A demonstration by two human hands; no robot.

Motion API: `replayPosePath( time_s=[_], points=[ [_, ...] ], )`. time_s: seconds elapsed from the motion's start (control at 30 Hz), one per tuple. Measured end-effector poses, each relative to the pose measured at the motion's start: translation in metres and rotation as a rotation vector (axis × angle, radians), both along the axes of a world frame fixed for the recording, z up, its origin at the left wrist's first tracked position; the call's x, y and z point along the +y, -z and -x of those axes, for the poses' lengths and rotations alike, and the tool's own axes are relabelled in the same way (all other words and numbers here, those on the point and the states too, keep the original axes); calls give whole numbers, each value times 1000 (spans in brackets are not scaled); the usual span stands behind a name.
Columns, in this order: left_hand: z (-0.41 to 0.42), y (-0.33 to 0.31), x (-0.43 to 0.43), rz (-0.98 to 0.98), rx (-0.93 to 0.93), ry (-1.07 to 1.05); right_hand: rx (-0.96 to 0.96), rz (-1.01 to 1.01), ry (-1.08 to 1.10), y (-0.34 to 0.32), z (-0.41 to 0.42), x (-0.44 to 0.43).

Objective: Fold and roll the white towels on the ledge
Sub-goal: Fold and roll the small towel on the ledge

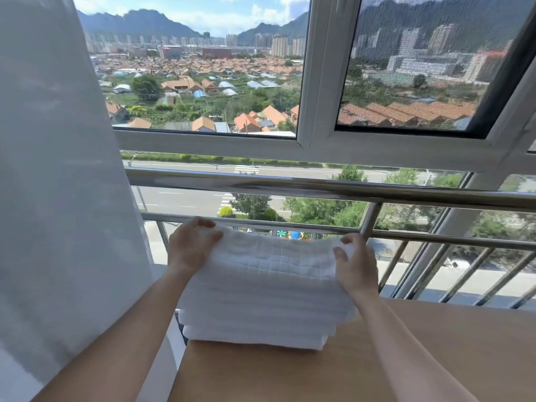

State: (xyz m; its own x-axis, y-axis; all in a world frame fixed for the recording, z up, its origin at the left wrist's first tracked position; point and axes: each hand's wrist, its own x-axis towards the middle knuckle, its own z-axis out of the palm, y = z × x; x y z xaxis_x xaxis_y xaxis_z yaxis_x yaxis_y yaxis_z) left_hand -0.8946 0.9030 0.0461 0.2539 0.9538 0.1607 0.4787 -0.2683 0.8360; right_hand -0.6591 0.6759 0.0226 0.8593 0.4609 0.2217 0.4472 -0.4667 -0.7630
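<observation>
A stack of several folded white towels [261,311] lies on the wooden ledge [435,349] by the window. The top towel [272,262] has a waffle weave. My left hand [190,246] grips its far left corner, fingers curled over the back edge and thumb on top. My right hand [355,265] grips the far right corner the same way. The far edge of the towel is raised a little off the stack.
A steel railing [319,188] with vertical bars runs close behind the towels, in front of the window. A sheer white curtain [58,198] hangs at the left, next to the stack. The ledge extends bare to the right and toward me.
</observation>
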Motion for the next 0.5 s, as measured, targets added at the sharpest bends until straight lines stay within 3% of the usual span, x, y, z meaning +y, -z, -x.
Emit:
replayPosePath(
  time_s=[0.1,0.23,0.33,0.4,0.5],
  points=[
    [-2,-3,5,-64,-28,-13,-101,-93,20,-1,-3,1],
    [0,15,7,-21,210,54,107,82,51,20,-5,1],
    [1,17,10,-4,281,41,135,130,52,18,-8,2],
    [-3,14,9,-17,360,27,65,276,72,12,-10,5],
    [-12,16,-2,-274,522,27,-176,537,48,5,0,13]
  ],
)
